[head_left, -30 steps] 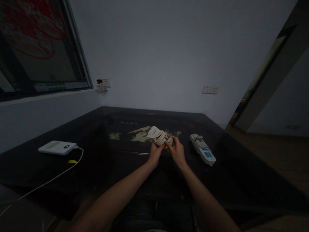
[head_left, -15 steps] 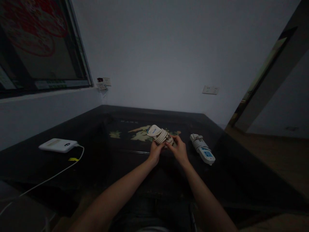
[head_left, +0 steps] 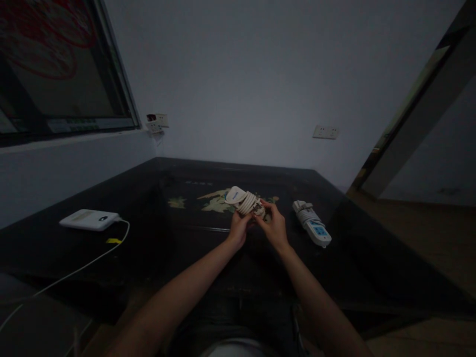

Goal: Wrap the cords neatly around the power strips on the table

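Grasped at its near end by the left hand (head_left: 238,231) and right hand (head_left: 275,228), the cord-wrapped block (head_left: 235,195) is over the middle of the dark table (head_left: 156,198), left of a power strip (head_left: 313,225), and its cord (head_left: 246,203) could slip loose if the fingers (head_left: 267,204) slacken.

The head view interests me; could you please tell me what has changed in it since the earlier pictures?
The scene sits slightly higher in the picture. Nothing was taken hold of or let go: the left hand and right hand still hold the cord-wrapped device. The power strip and the white box stayed in place on the table.
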{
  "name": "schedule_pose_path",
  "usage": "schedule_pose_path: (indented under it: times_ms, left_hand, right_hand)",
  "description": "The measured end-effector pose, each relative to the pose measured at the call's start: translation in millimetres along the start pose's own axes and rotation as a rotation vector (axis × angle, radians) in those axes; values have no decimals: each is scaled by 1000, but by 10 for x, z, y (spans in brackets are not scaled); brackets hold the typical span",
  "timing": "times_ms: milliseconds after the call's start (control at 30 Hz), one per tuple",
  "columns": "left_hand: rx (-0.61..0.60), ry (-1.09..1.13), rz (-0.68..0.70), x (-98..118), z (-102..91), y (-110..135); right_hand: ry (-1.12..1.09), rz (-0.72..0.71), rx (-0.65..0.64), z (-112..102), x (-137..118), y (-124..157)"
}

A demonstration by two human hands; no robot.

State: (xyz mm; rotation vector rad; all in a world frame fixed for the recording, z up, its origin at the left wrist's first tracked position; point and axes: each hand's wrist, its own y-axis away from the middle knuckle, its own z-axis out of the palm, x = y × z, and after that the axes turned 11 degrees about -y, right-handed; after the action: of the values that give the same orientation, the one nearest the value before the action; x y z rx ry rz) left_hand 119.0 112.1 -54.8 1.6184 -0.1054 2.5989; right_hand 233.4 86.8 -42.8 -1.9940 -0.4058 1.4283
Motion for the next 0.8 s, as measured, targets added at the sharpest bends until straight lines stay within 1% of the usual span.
schedule_pose_path:
  times_ms: [200, 267, 400, 467, 633, 800]
  left_hand:
    - [29, 17, -12, 21, -39, -41]
    - [37, 23, -19, 31, -47, -50]
    - [51, 61, -12, 64, -63, -71]
    - [61, 83, -14, 84, -76, -86]
    - [62, 124, -38, 117, -98, -116]
    - [11, 145, -45, 150, -85, -107]
  right_hand:
    - [19, -7, -77, -4, -35, -1]
    - [49, -36, -67, -6, -41, -6]
    - [128, -140, -26, -17, -27, -15]
    - [142, -157, -28, -18, -13, -12]
    - [138, -124, -14, 1, 28, 4]
    - [23, -89, 32, 20, 53, 4]
